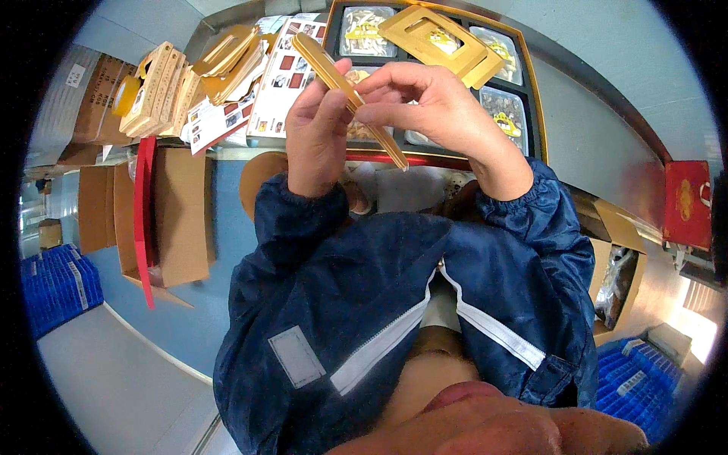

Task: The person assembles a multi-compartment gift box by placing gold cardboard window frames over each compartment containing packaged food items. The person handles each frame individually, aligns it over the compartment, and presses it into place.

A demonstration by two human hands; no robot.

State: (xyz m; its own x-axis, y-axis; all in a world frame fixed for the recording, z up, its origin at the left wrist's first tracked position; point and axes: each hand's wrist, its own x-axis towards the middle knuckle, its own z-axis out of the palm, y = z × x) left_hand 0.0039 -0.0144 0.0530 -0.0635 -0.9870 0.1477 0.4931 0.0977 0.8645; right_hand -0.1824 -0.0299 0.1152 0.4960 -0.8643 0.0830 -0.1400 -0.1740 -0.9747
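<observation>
Gold card in hand, a worker in a dark blue jacket bends over an open box (534,85) with a gold rim and black insert, where the job looks partway through. Clear tubs (368,32) with yellow labels already sit in the compartments, though the hands hide several of them, and at least one flat gold frame (403,29) with a cut-out window lies askew across the box's far side, not squared into place. What appears to be left is the loose card: a slim gold bundle (332,77) tilted above the box's near left corner, its lower end reaching past the near edge, and a heap of gold card pieces (227,62) well to the box's left, beyond a printed sheet (279,85) just beside it. The left hand (309,127) has its fingers closed narrowly around the bundle, thumb pressed to the near face and fingertips showing behind. The right hand (444,106) reaches in from above the box, thumb and forefinger only slightly apart at the bundle's edge, apparently touching it; whether they grip a single layer cannot be told, and its other fingers are partly hidden
</observation>
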